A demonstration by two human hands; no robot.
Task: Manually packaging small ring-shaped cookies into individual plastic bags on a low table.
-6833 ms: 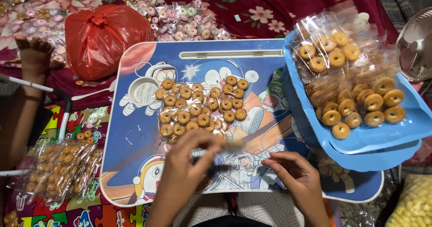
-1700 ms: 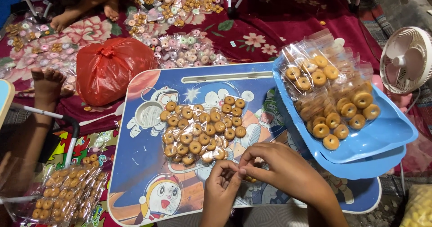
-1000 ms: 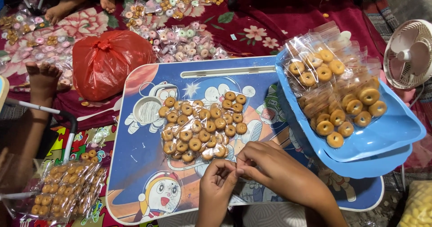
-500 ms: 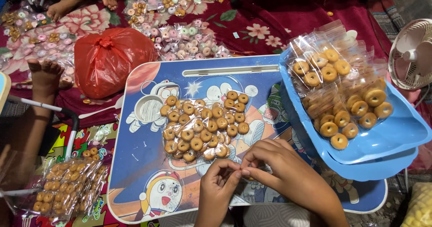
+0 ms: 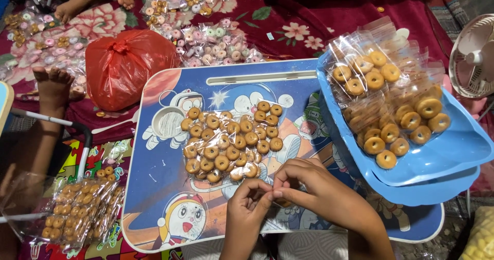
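1. Both hands pinch together at six o'clock on the surface (image 5: 170,188): left hand (image 5: 247,211) and right hand (image 5: 314,190) seem to grip a small clear packet, mostly hidden.
2. Ring biscuits (image 5: 231,144) lie loose just beyond, at twelve o'clock; a slip could scatter them.
3. Bagged biscuits (image 5: 386,105) crowd the blue tray (image 5: 453,152) at two o'clock; a knock from the right forearm could tip it.

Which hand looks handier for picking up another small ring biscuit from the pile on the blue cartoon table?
Probably the left hand: it sits just below the pile of golden ring biscuits, while the right hand lies farther right, toward the blue plastic tray.
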